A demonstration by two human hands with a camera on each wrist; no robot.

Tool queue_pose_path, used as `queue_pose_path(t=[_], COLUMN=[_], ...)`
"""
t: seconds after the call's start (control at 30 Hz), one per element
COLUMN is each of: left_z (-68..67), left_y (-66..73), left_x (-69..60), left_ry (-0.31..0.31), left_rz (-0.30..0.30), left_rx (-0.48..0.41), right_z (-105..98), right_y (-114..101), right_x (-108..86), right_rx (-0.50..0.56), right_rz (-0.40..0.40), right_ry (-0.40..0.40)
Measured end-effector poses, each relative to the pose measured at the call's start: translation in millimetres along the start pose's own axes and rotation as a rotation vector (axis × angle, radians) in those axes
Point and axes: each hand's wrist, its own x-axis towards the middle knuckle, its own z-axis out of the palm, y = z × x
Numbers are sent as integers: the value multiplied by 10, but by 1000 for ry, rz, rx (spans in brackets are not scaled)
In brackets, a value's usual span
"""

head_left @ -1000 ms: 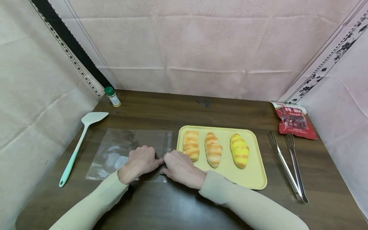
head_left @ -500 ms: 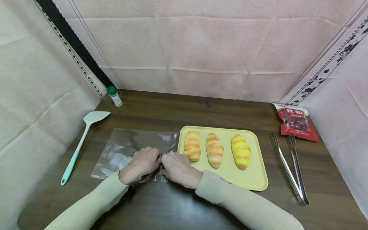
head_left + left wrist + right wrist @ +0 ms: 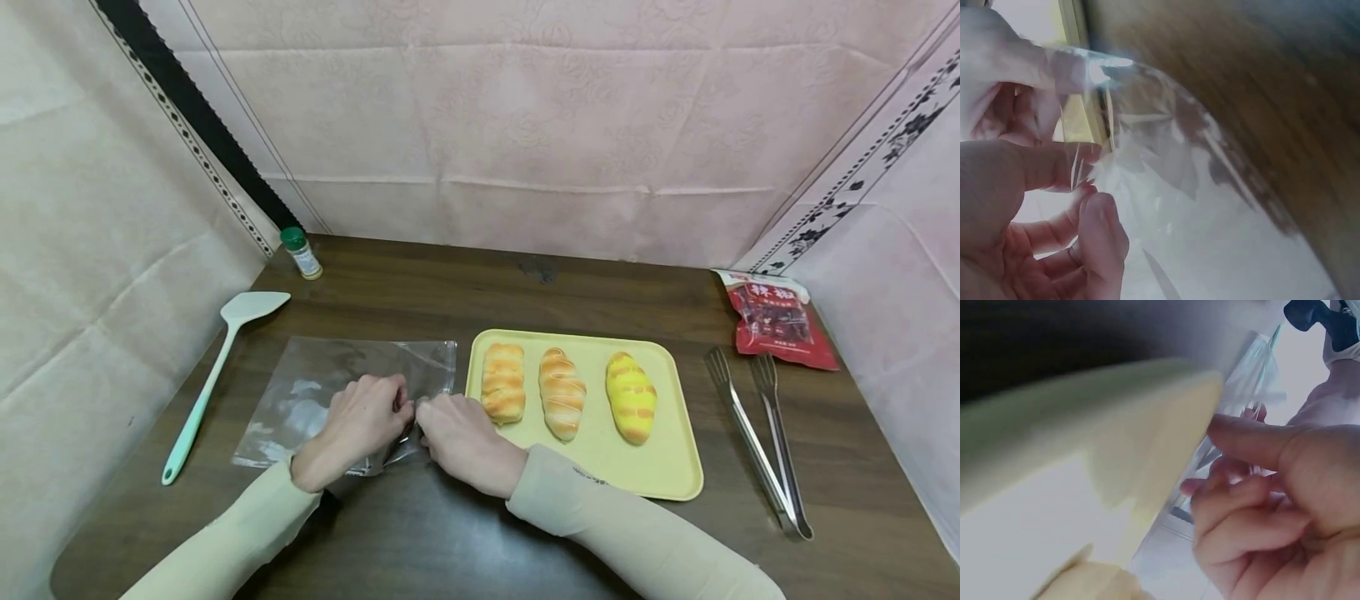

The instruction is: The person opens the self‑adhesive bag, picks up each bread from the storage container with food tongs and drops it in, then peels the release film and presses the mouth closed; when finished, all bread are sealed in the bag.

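A clear plastic bag lies on the table to the left of the tray, its right edge crumpled and lifted near both hands. My left hand pinches that edge; in the left wrist view the clear film passes over its thumb. Close beside it, my right hand has its fingers curled and grips the film near the same edge. Several fingertips are hidden in the head view. Right of the hands is a pale yellow tray bearing three breads: two golden-brown ones and a yellow one.
At far left lies a mint-green spatula, with a green-capped bottle behind it. Metal tongs lie right of the tray, near a red snack packet. Pale cloth walls border the table.
My left hand has shifted a little leftward and away from the right hand. The bag's right edge, earlier pulled toward the tray, has slid slightly left. The right hand stays nearly in place.
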Motion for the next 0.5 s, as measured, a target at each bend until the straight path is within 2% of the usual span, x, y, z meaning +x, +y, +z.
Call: queue_pose_path(t=[0.23, 0.4, 0.5], left_z=[-41, -96, -132], left_y=[-4, 11, 43], left_x=[2, -26, -70], left_ry=[2, 23, 54], left_rz=[-23, -45, -26], left_rx=[-35, -47, -40], right_z=[-19, -17, -11], right_y=[-69, -52, -45], right_x=[0, 2, 6], right_rx=[-234, -300, -304], right_rz=[-41, -99, -128], right_ry=[13, -14, -37])
